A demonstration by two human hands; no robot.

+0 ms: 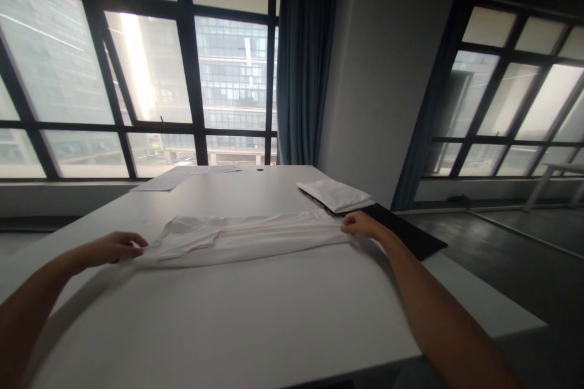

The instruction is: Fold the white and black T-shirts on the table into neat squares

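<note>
A white shirt (255,237), folded into a long strip with a short sleeve lying over its left part, stretches across the white table. At its left end my left hand (121,247) pinches the cloth between thumb and fingers. My right hand (360,224) grips the opposite end near the table's right side. Between the two hands the fabric lies fairly flat, with some creases along its far edge. Fingertips of both hands are partly hidden by the cloth.
A folded white cloth (335,194) rests on a dark flat item beyond my right hand. A black board (404,231) lies at the table's right edge. Paper sheets (166,179) are at the far left of the table (237,316). Windows and a blue curtain (303,67) stand behind.
</note>
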